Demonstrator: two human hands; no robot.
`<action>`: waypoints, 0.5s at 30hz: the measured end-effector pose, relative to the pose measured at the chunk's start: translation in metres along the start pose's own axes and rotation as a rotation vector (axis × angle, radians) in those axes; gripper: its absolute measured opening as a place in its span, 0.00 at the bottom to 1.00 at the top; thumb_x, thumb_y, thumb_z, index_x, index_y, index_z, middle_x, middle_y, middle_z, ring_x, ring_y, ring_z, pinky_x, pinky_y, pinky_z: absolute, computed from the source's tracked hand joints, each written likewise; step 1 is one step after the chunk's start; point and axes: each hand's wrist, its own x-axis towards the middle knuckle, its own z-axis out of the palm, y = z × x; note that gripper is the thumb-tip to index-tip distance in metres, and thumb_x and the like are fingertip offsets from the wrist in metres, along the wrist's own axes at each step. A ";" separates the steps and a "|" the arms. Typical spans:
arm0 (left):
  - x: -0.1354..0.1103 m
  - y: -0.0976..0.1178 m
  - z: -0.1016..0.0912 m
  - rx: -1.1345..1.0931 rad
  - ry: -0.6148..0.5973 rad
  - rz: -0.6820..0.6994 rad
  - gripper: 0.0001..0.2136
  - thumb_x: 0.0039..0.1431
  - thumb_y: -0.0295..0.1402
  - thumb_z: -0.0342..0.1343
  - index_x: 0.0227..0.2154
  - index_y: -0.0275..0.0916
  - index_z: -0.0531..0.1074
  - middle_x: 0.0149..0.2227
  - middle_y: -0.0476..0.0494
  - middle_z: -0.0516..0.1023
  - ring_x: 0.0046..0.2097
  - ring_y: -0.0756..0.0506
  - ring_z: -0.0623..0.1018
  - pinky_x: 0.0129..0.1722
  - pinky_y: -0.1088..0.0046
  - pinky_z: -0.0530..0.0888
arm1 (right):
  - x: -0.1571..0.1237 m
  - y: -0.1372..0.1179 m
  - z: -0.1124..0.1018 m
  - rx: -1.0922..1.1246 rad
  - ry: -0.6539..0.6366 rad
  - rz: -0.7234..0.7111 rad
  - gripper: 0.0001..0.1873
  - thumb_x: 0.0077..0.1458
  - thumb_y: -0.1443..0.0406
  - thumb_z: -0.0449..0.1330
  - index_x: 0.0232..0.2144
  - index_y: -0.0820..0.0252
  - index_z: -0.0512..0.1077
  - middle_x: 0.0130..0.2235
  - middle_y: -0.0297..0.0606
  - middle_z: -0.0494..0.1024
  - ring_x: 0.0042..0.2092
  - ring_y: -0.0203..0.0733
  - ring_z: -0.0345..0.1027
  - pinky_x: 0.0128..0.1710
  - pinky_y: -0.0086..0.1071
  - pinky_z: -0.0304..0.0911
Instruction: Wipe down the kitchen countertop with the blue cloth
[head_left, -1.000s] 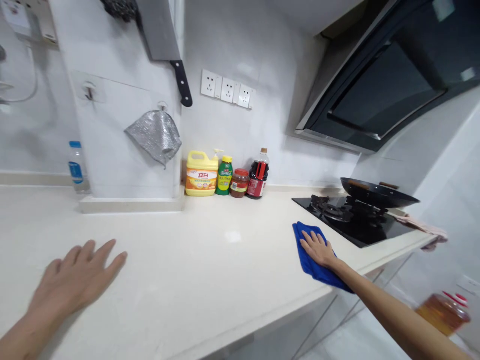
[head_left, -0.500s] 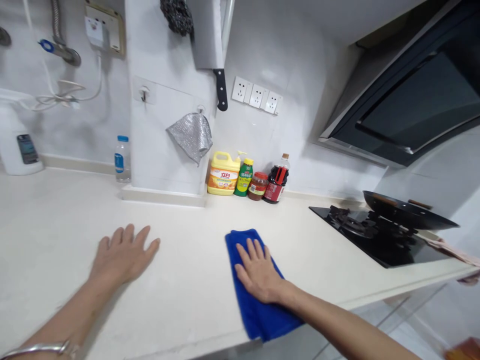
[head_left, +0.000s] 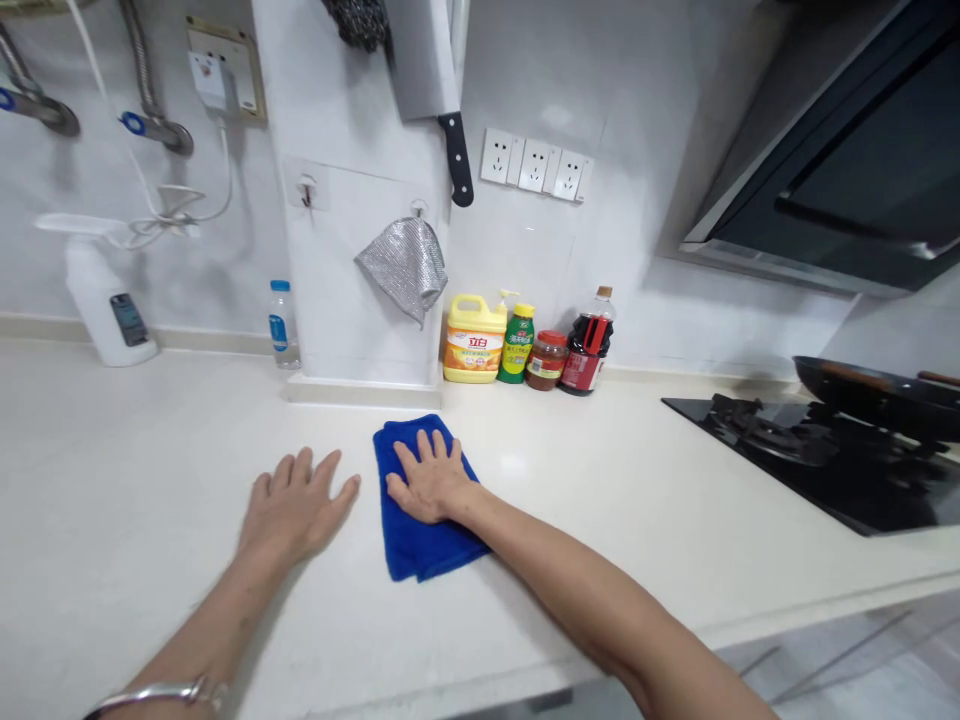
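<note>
A folded blue cloth [head_left: 409, 548] lies on the pale countertop [head_left: 570, 560], near the base of the wall pillar. My right hand [head_left: 431, 480] presses flat on top of it, fingers spread, hiding part of the fabric. To the left of the cloth, my left hand [head_left: 296, 505] rests palm down directly on the counter. Its fingers are apart and hold nothing. A metal bangle [head_left: 161, 692] circles my left wrist.
Along the wall stand a yellow detergent jug [head_left: 474, 345], a green bottle [head_left: 517, 345], a red-lidded jar [head_left: 547, 362] and a dark sauce bottle [head_left: 588, 350]. A water bottle [head_left: 282, 325] and spray bottle [head_left: 105, 300] stand left. A cleaver [head_left: 431, 70] hangs above; a wok [head_left: 877, 395] sits on the stove [head_left: 795, 490].
My right hand has slid the blue cloth left and away from the counter's front edge, toward the pillar. The view has turned slightly left. My left hand still rests on the counter.
</note>
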 end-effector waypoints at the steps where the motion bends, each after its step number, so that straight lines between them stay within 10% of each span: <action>1: -0.001 0.000 -0.001 -0.006 -0.006 -0.002 0.33 0.63 0.52 0.35 0.67 0.42 0.50 0.71 0.33 0.47 0.71 0.32 0.48 0.68 0.49 0.49 | 0.002 0.002 0.000 0.003 0.003 0.006 0.41 0.64 0.43 0.38 0.71 0.58 0.43 0.72 0.48 0.34 0.71 0.65 0.25 0.64 0.67 0.25; 7: -0.001 -0.003 -0.002 0.006 -0.009 0.012 0.33 0.63 0.52 0.34 0.67 0.43 0.51 0.71 0.32 0.47 0.71 0.33 0.48 0.67 0.49 0.49 | -0.004 0.037 -0.007 -0.011 0.005 0.017 0.38 0.65 0.43 0.37 0.71 0.50 0.43 0.73 0.43 0.36 0.72 0.59 0.28 0.66 0.59 0.29; 15: 0.000 -0.007 -0.001 -0.016 -0.021 0.020 0.34 0.62 0.53 0.34 0.67 0.43 0.50 0.71 0.34 0.46 0.71 0.34 0.47 0.68 0.50 0.49 | -0.053 0.148 -0.021 -0.092 0.047 0.325 0.35 0.67 0.45 0.36 0.70 0.48 0.44 0.73 0.41 0.38 0.72 0.54 0.29 0.67 0.55 0.31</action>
